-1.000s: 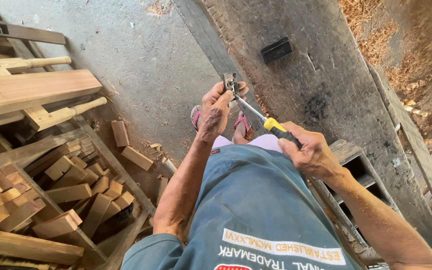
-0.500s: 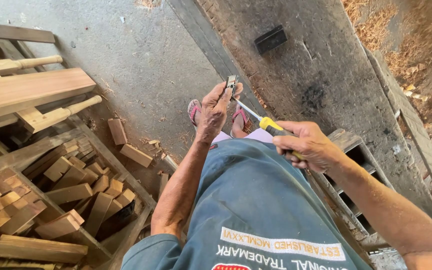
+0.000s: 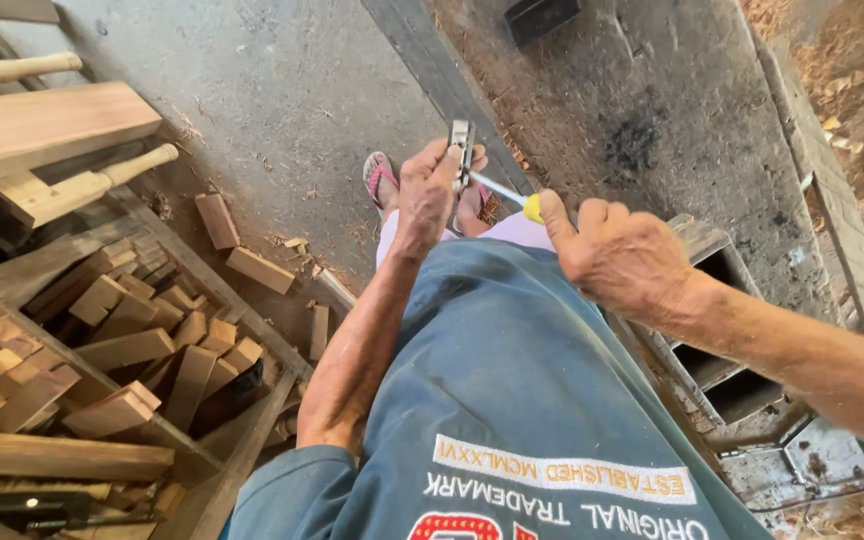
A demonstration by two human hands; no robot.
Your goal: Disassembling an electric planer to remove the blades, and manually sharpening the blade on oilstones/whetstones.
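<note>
We grip a small metal fitting (image 3: 462, 150) upright in our left hand (image 3: 424, 200) while our right hand (image 3: 620, 255) clenches a yellow-handled screwdriver (image 3: 508, 194), its tip against the fitting. We judge a screw is being worked; next comes steady turning pressure. Below lie a concrete floor (image 3: 282, 110) and a crate of wood offcuts (image 3: 122, 350).

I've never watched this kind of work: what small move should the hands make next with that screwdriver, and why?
Probably a turn of the screwdriver by the right hand. Its tip already meets the small metal piece that the left hand pinches upright, so turning seems the natural follow-on, though the screw itself is too small to see.
</note>
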